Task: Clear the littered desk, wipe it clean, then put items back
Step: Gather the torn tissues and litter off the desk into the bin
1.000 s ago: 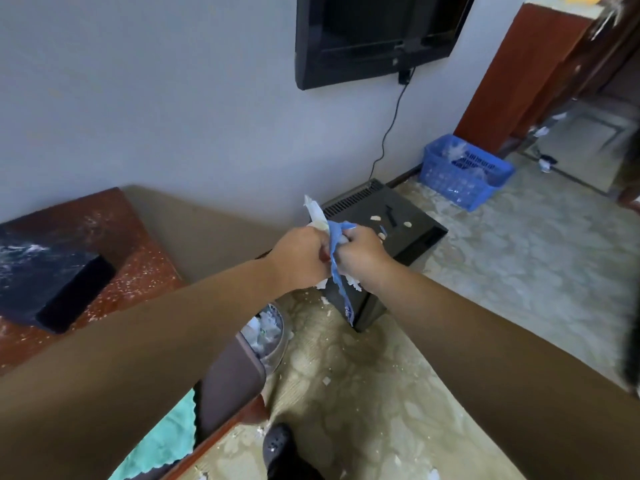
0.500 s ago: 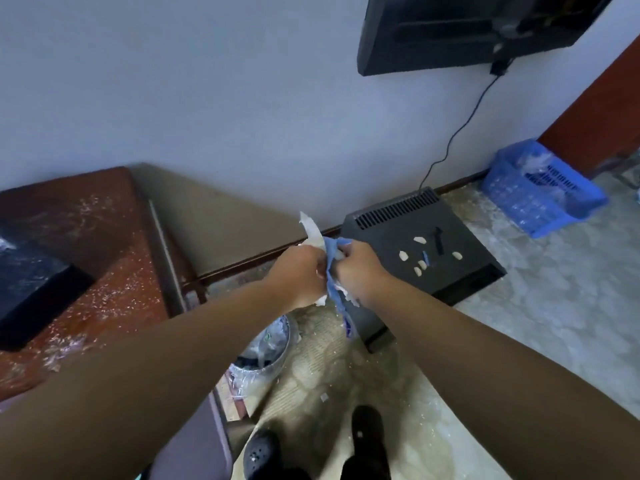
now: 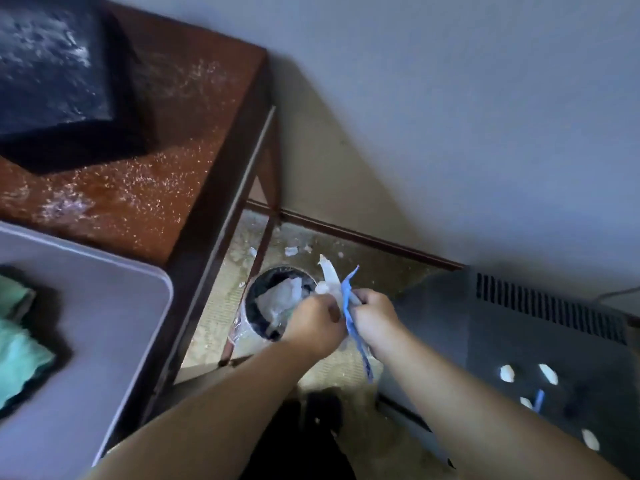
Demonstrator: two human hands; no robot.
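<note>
Paper scraps (image 3: 331, 279), white and blue, are clamped between the curled fingers of left hand (image 3: 313, 323) and right hand (image 3: 373, 315), forearms extended and fists nearly touching, with the waste bin (image 3: 252, 292) at their 9 o'clock.

Noted from my end: left hand (image 3: 313, 325) and right hand (image 3: 372, 318) bare, both forearms (image 3: 221, 420) bare up to the near edge. Between them, near, a black shape (image 3: 311, 445), clothing or shoe; too blurred to tell.
</note>
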